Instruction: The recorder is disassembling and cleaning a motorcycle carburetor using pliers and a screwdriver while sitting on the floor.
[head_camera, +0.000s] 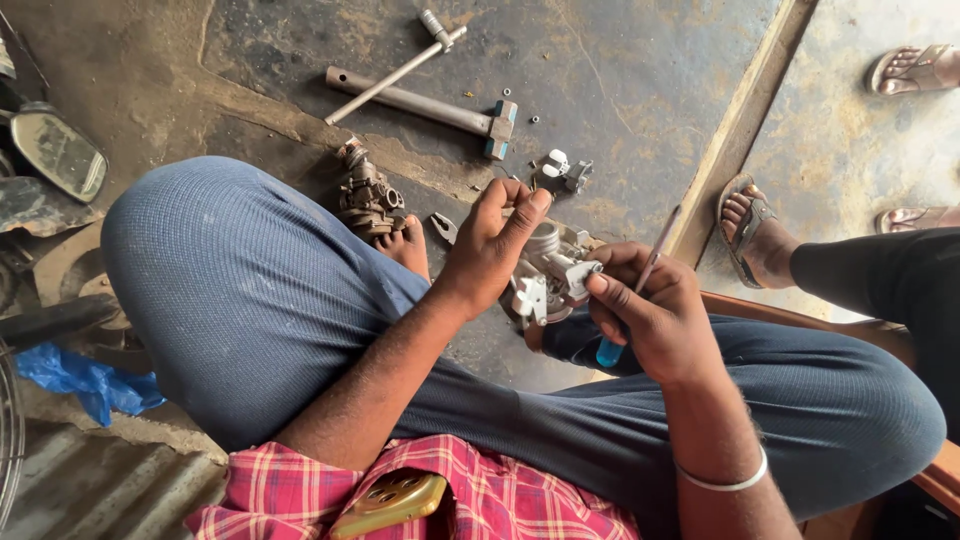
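your left hand (490, 245) curls around the far side of a small silver metal assembly (548, 272), fingers bent, thumb and forefinger raised above it; whether it fully clamps the part, you cannot tell. your right hand (655, 312) is closed on the assembly's near side, thumb pressed against a pale bracket, and the same fist also pinches a thin screwdriver (640, 285) with a blue handle end poking out below the palm, shaft pointing up and away. the assembly sits between both hands, held above your crossed legs in grey-blue trousers (250, 300).

just beyond the left hand, a dirty engine part (366, 192) lies on the floor beside your bare foot. a small silver fitting (562, 170) rests near it. farther out, a long metal socket wrench (425, 105) with a thin cross bar lies on the dark stained floor (620, 70), loose nuts beside its head.

at the right edge, another person's sandalled foot (752, 228) rests by a wooden strip. a round mirror (58, 152) and blue plastic (85, 380) sit at left.
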